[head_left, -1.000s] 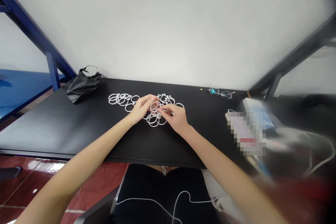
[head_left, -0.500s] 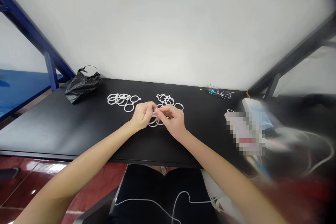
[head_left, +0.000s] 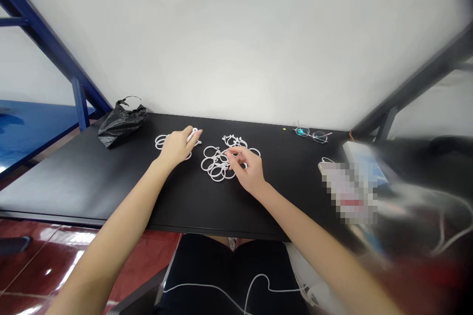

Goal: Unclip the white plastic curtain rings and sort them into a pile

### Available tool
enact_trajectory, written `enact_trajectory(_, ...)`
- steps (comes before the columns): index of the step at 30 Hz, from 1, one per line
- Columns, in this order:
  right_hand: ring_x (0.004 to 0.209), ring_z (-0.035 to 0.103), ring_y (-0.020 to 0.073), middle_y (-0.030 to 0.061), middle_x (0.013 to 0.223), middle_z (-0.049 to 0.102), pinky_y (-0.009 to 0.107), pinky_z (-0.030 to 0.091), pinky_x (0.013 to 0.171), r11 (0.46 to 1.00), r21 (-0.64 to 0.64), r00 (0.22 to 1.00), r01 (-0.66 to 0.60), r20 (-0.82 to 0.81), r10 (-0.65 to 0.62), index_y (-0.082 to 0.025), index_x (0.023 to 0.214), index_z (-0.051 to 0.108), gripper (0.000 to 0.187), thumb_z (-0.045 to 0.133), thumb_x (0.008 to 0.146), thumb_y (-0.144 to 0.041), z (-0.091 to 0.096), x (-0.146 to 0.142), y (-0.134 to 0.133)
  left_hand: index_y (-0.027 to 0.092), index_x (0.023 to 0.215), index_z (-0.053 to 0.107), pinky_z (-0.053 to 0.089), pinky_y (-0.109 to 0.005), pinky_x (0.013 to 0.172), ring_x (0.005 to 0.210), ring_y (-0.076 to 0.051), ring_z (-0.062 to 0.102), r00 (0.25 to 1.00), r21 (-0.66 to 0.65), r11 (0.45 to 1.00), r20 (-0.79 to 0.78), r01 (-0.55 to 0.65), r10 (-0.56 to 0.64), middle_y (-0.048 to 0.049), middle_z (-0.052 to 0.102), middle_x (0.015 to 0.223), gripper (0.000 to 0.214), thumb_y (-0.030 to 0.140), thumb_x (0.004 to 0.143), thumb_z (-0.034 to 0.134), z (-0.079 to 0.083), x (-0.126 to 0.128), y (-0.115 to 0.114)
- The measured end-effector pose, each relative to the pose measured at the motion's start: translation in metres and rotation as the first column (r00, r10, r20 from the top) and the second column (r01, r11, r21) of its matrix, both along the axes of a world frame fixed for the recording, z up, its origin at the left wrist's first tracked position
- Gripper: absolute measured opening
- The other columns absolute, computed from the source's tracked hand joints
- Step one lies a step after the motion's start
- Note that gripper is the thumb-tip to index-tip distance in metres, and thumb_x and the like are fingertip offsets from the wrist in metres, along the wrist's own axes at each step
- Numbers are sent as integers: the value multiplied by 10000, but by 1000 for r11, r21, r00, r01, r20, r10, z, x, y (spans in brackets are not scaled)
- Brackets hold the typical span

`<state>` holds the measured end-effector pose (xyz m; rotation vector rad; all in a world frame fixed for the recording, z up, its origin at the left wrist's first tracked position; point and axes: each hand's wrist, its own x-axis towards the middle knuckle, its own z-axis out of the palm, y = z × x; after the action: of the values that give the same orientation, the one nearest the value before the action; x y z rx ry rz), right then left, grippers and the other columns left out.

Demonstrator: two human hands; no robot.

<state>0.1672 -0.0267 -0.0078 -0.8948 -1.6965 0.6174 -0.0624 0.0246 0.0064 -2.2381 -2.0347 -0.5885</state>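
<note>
White rings with small knobs on their rims, resembling curtain rings, lie in two groups on the black table (head_left: 121,187). My left hand (head_left: 176,147) is over the left group of rings (head_left: 160,141), its fingers closed on a white ring (head_left: 191,134); part of that group is hidden beneath the hand. Over the larger group of rings (head_left: 217,173) in the middle is my right hand (head_left: 250,168). Its thumb and forefinger pinch at the edge of a white ring (head_left: 223,158), and the fingers partly cover the contact.
A crumpled black plastic bag (head_left: 123,123) stands at the back left. Eyeglasses (head_left: 311,134) lie near the wall at the back right. On the right are a blurred-out flat object (head_left: 349,192), a white box (head_left: 364,162) and a clear plastic bag (head_left: 414,206). A white cable (head_left: 199,285) crosses my lap.
My hands have parted. The left moved left to the left group with a white ring; the right stayed at the middle group, where more rings now show.
</note>
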Motion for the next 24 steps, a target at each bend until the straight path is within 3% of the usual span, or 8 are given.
enact_trajectory(5,532,619,132,-8,631,649,275,517,596,1000,17,1000,2,22,-2,-208,916,660,159,562,908,-333,-1,1,1,184,835,606,378,-274,612,828,-246,639,995,-80,997,-99,-14,6,-110,660,897,390,436,965,338,-3,-18,7)
enact_trajectory(8,525,612,127,-12,624,642,270,511,592,999,43,1000,-1,25,0,-201,907,660,138,562,906,-298,-2,1,2,189,892,633,384,-270,609,834,-236,633,994,-118,992,-111,-35,22,-99,640,925,352,413,948,367,-7,-25,10)
enact_trajectory(16,515,612,132,-7,632,647,277,508,570,999,29,1000,20,4,-20,-207,903,664,142,562,903,-305,-6,2,7,204,1004,661,443,-303,698,927,-272,631,998,-180,984,-63,-11,0,-107,661,1004,376,505,883,471,-10,-29,10)
enact_trajectory(24,531,628,131,35,770,713,286,542,580,999,-32,998,34,-46,-35,-207,917,658,165,553,910,-335,-6,4,9,220,1074,635,449,-296,693,903,-257,642,999,-144,989,-23,-37,34,-89,643,1042,407,532,819,574,-4,-28,6)
